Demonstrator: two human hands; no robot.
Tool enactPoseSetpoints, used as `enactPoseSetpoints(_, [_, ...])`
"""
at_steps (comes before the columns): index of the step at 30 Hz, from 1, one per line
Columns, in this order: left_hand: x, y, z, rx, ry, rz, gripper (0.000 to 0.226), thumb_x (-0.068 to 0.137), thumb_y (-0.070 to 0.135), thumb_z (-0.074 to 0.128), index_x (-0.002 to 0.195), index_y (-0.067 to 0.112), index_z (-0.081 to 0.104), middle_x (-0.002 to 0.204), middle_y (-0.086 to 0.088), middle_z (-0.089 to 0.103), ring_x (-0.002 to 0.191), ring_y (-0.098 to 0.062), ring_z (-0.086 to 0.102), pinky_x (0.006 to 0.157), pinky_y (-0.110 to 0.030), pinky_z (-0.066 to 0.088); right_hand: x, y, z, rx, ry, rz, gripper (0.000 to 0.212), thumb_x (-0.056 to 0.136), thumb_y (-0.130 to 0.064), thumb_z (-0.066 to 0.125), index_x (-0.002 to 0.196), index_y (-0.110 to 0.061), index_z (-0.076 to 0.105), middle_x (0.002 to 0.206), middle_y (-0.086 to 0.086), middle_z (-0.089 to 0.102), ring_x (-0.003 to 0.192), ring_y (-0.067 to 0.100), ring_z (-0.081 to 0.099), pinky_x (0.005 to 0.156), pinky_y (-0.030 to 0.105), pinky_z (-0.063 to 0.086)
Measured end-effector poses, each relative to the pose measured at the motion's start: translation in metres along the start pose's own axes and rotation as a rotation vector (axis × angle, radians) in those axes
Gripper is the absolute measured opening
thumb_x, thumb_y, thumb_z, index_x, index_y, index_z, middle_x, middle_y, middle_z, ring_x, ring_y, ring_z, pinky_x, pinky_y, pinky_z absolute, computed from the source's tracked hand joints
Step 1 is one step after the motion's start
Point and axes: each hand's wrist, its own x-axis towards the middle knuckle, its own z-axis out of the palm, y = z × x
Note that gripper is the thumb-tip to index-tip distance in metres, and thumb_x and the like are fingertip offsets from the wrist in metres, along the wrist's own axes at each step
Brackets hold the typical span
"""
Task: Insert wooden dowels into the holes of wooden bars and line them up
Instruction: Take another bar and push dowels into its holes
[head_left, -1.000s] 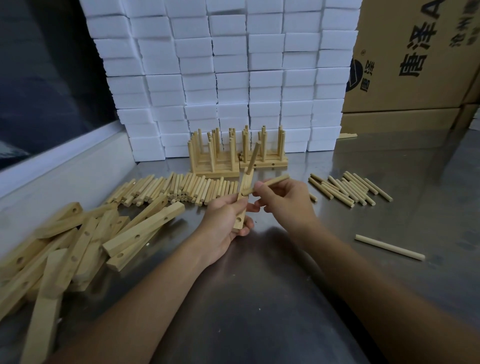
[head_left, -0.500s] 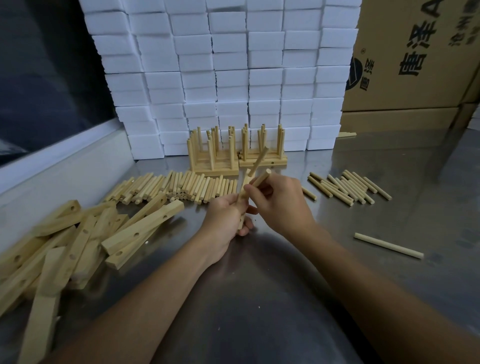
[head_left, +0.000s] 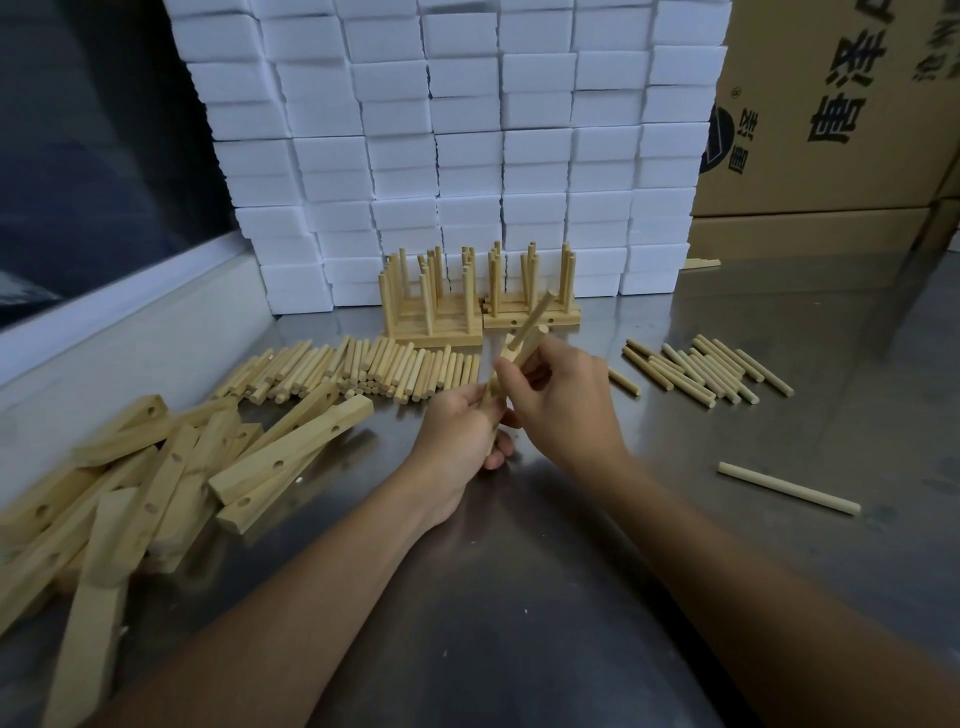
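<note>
— So, where's the bar (head_left: 496, 382)?
— Upright above the table (head_left: 519, 597), left hand (head_left: 457, 436) curled round its lower part. One dowel (head_left: 535, 317) sticks from its top; the right hand (head_left: 561, 400) pinches a second (head_left: 530, 351) beside it.
— And around them?
— Loose dowels (head_left: 363, 371) behind, bare bars (head_left: 171, 467) heaped left, finished bars (head_left: 478, 306) standing against white blocks (head_left: 467, 145).

Bare counter (head_left: 519, 597) is left open in front. The left side is blocked by piled bars (head_left: 171, 478), the back by loose dowels (head_left: 358, 369) and assembled racks (head_left: 467, 306).
</note>
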Motion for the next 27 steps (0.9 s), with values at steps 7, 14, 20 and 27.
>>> enactPoseSetpoints(7, [-0.001,0.001,0.001,0.034,0.007,0.008,0.021,0.103,0.018,0.050,0.106,0.006,0.067,0.083,-0.009,0.065,0.052,-0.012,0.051,0.042,-0.021,0.037,-0.003,0.008,0.003,0.059,0.010,0.030,0.023,0.093,-0.031,0.067,0.081,-0.012,0.061,0.068,-0.007,0.064,0.066,0.007,0.063,0.060,0.023,0.053])
enactPoseSetpoints(14, [-0.004,0.009,0.001,-0.108,0.063,-0.048,0.015,0.103,0.007,0.045,0.108,0.004,0.059,0.085,-0.012,0.063,0.050,-0.016,0.051,0.040,-0.021,0.037,-0.004,0.025,-0.020,-0.049,-0.208,-0.062,0.035,0.082,-0.053,0.071,0.096,-0.022,0.065,0.079,-0.011,0.062,0.075,0.005,0.060,0.070,0.022,0.050])
enactPoseSetpoints(20, [-0.005,0.015,0.000,-0.199,0.102,-0.097,0.010,0.103,0.004,0.044,0.100,0.004,0.053,0.083,-0.015,0.060,0.048,-0.016,0.050,0.038,-0.020,0.035,0.010,0.045,-0.039,-0.538,-0.294,0.171,0.049,0.096,-0.044,0.055,0.139,-0.021,0.051,0.140,0.002,0.052,0.131,0.022,0.046,0.112,0.048,0.034])
enactPoseSetpoints(27, [-0.007,0.016,-0.001,-0.207,0.094,-0.100,0.011,0.103,0.004,0.043,0.101,0.003,0.054,0.081,-0.014,0.059,0.047,-0.017,0.051,0.038,-0.021,0.034,0.010,0.054,-0.045,-0.678,-0.214,0.389,0.043,0.098,-0.041,0.051,0.068,-0.012,0.054,0.074,0.006,0.060,0.075,0.028,0.058,0.081,0.040,0.049])
